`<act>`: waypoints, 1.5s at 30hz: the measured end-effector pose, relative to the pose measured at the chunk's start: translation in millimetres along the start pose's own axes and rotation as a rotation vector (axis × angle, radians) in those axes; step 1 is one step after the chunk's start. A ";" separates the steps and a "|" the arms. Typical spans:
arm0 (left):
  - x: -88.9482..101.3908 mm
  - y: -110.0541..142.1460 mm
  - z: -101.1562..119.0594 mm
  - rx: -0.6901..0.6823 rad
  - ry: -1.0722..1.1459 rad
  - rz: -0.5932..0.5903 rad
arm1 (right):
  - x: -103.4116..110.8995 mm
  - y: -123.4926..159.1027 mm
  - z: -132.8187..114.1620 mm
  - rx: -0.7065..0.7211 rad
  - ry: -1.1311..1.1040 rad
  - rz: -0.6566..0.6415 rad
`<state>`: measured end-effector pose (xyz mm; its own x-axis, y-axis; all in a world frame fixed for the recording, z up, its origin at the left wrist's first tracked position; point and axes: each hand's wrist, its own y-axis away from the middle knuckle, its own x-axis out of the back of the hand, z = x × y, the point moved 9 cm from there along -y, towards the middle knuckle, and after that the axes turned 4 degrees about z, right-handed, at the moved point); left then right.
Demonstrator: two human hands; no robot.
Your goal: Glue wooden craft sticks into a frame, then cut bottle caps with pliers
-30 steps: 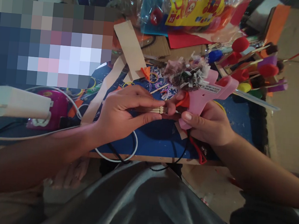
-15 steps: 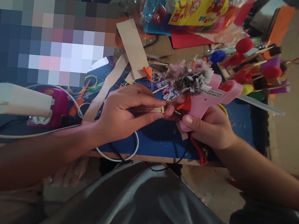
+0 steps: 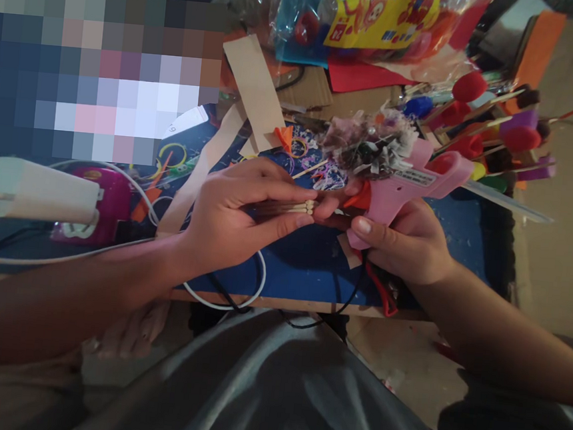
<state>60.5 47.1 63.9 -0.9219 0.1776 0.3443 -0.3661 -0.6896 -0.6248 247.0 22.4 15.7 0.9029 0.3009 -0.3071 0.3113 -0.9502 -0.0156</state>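
Note:
My left hand is closed round a small bundle of thin wooden sticks, their pale ends pointing right. My right hand grips a pink hot glue gun with an orange trigger, its nozzle pointing left at the stick ends. The fingertips of both hands nearly touch there. A tuft of shredded paper lies just behind the gun. Both hands are above a blue work board.
A white block on a stick and a magenta device sit at the left, with white and black cables across the board's front edge. Coloured pom-pom sticks lie at the right, cardboard strips and a plastic bag of toys behind.
The glue gun and my right hand have shifted slightly right and up. My left hand keeps the stick bundle in nearly the same place.

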 end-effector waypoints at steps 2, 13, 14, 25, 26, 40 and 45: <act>0.4 0.4 -0.3 -0.008 0.000 0.008 | -0.2 0.5 -0.5 -0.004 -0.003 0.001; 3.0 3.1 -2.0 -0.012 -0.021 0.022 | -3.6 3.9 -6.1 0.091 0.053 -0.047; 3.2 3.1 -1.9 -0.016 -0.027 0.022 | -3.8 4.2 -6.3 0.096 0.063 -0.052; 3.8 0.0 1.8 -0.043 -0.023 0.007 | 8.1 6.4 3.7 0.013 0.177 0.056; 3.5 -0.1 2.1 -0.038 -0.022 0.007 | 8.1 6.4 3.5 0.012 0.172 0.059; 1.8 2.2 -1.2 0.083 0.091 0.023 | -6.4 5.1 -5.3 0.062 0.069 -0.057; 1.8 3.4 1.8 0.080 0.102 0.025 | -2.1 5.2 -2.4 0.027 0.090 -0.011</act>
<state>57.8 43.8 63.7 -0.9403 0.2270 0.2537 -0.3352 -0.7480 -0.5728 247.3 17.0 18.5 0.9230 0.3159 -0.2198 0.3140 -0.9484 -0.0447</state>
